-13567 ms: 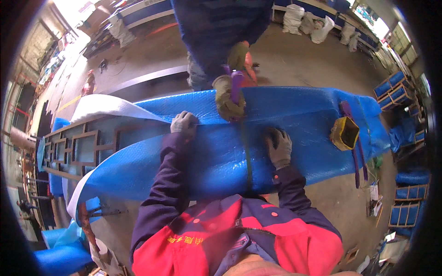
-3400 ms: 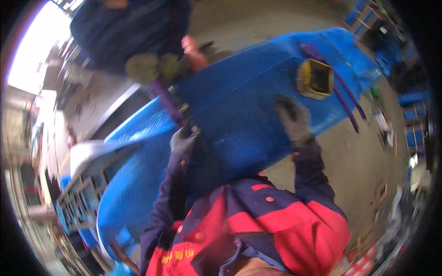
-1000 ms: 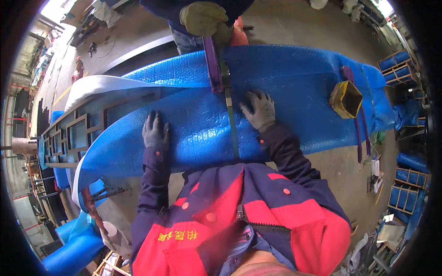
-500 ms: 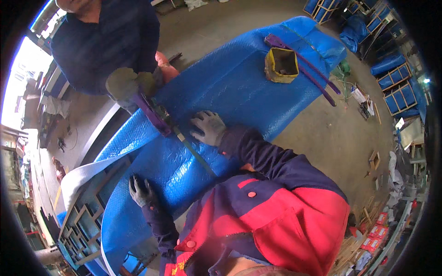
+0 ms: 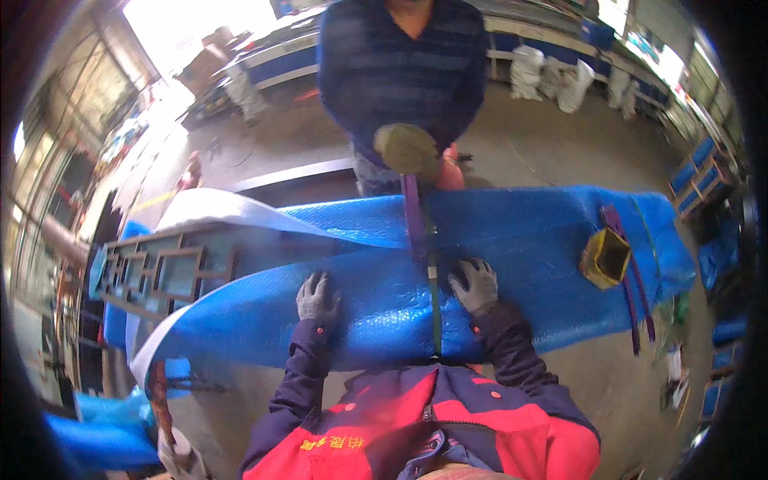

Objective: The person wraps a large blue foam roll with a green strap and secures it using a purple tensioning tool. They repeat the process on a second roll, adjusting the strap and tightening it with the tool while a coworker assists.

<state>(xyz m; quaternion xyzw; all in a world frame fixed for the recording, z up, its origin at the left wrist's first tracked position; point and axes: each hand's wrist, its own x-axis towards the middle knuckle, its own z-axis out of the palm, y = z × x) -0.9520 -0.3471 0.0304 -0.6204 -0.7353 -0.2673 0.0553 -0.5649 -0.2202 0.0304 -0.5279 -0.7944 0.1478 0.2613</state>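
In a grey glove, my left hand (image 5: pixel 318 298) lies on the blue bubble wrap (image 5: pixel 376 300) with its fingers apart. My right hand (image 5: pixel 476 286), gloved alike, rests spread on the same wrap. Between them a green strap (image 5: pixel 435 316) runs across the bundle, closer to my right hand. At its far side stands a purple tool (image 5: pixel 413 216), held by a co-worker's gloved hand (image 5: pixel 406 150). The wrap's left end gapes around a dark metal lattice frame (image 5: pixel 168 270), and a white inner side (image 5: pixel 220 208) shows at the folded-back edge.
A yellow-rimmed box (image 5: pixel 606 258) sits on the right end of the wrap, beside long purple handles (image 5: pixel 638 308). Across the bundle stands a co-worker (image 5: pixel 404 76). White sacks (image 5: pixel 572 84) stand by the far bench. More blue wrap (image 5: pixel 100 440) lies at the lower left.
My view has swung round, so the bundle now lies crosswise and the co-worker is straight across. Both my hands are still flat on the wrap. The purple tool remains at the strap.
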